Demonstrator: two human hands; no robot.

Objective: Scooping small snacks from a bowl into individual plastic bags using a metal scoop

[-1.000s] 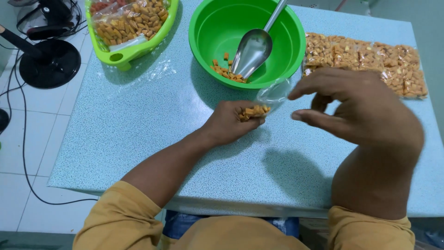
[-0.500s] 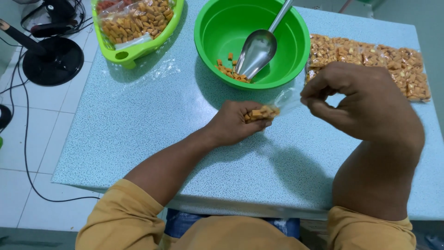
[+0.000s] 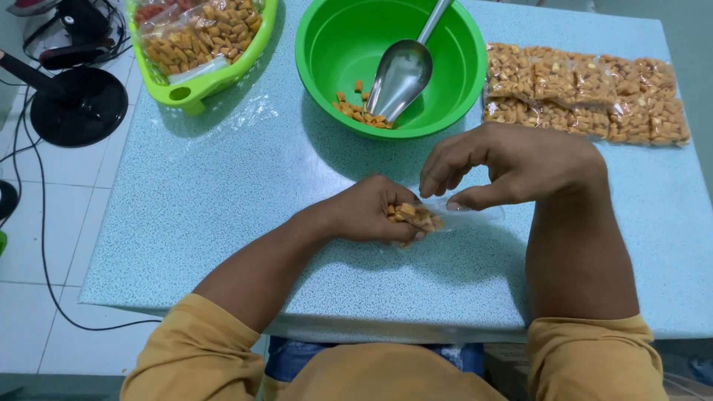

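Here, the left hand (image 3: 368, 215) was closed around a small clear bag of orange snack pieces (image 3: 416, 217), near the middle of the blue table (image 3: 223, 208), while the right hand (image 3: 512, 165) pinched the bag's open mouth (image 3: 475, 215) between thumb and fingers. The bag seemed light, soft and slippery, best held at its neck. Farther stood the green bowl (image 3: 453, 82) with a metal scoop (image 3: 401, 70), sealed packets (image 3: 587, 93) at right, a basket (image 3: 197, 93) at left.

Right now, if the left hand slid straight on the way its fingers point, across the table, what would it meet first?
The left hand, holding orange snack pieces, points toward the right hand. It would first meet the small clear bag pinched by that hand; they look nearly touching, though depth is unclear.
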